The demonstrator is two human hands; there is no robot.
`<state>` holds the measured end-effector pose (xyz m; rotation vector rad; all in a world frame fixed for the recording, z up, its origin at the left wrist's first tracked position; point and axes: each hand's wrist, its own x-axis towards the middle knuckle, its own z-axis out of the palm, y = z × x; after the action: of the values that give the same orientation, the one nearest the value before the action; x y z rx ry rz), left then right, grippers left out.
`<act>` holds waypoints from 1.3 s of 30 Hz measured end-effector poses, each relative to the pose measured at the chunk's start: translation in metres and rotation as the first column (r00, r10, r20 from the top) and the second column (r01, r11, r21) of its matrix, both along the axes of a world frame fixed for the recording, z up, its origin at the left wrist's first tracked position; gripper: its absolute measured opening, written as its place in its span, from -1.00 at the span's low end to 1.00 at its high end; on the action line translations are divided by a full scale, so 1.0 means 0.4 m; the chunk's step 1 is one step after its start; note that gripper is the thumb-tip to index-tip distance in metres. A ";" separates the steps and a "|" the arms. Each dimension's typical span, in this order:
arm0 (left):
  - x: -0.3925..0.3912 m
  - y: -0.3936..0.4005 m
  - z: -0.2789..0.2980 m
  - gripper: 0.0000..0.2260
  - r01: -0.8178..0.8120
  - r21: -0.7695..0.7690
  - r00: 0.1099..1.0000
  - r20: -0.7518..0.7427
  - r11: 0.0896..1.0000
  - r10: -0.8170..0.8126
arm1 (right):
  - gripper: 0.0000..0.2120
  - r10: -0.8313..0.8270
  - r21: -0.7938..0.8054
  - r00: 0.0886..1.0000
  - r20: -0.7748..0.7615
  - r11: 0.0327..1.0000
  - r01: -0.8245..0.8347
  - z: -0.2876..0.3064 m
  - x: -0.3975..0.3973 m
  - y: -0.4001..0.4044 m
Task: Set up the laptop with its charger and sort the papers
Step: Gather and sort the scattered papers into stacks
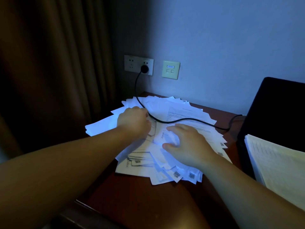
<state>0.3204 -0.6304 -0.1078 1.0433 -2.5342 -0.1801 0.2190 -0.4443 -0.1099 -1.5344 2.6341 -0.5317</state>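
Hands: left hand (132,120) is curling around the charger cable (181,120) | right hand (186,142) is pressing flat, fingers spread, on papers (165,162) | papers are lying fanned on counter (140,200) | laptop (277,113) is standing open at right

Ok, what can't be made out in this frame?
Head view only:
- Laptop: cut off by the right edge; screen dark.
- Where the charger cable meets the laptop: lost in shadow.
- Print on the scattered papers: too small, dim.
- Left hand fingertips: hidden behind its own knuckles.
- Stacked sheets: cropped at the right edge.
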 end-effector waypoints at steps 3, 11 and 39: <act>-0.026 -0.041 -0.006 -0.65 -0.020 -0.029 0.995 0.100 0.999 0.022 | -0.29 0.012 0.108 1.000 -0.020 0.994 -0.010 0.001 -0.007 -0.027; -0.051 -0.080 -0.030 -0.73 0.052 -0.011 0.993 0.104 0.999 -0.051 | -0.41 -0.004 0.103 0.994 -0.111 0.995 0.016 -0.003 -0.014 -0.058; -0.062 -0.160 0.018 -0.66 0.295 0.012 0.889 0.364 0.955 -0.279 | -0.56 0.040 0.171 0.978 -0.204 0.985 -0.004 -0.001 -0.022 -0.099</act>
<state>0.2955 -0.6942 -0.1006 0.7303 -3.0084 -0.0096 0.2102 -0.4839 -0.1103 -1.6446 2.7217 -0.1464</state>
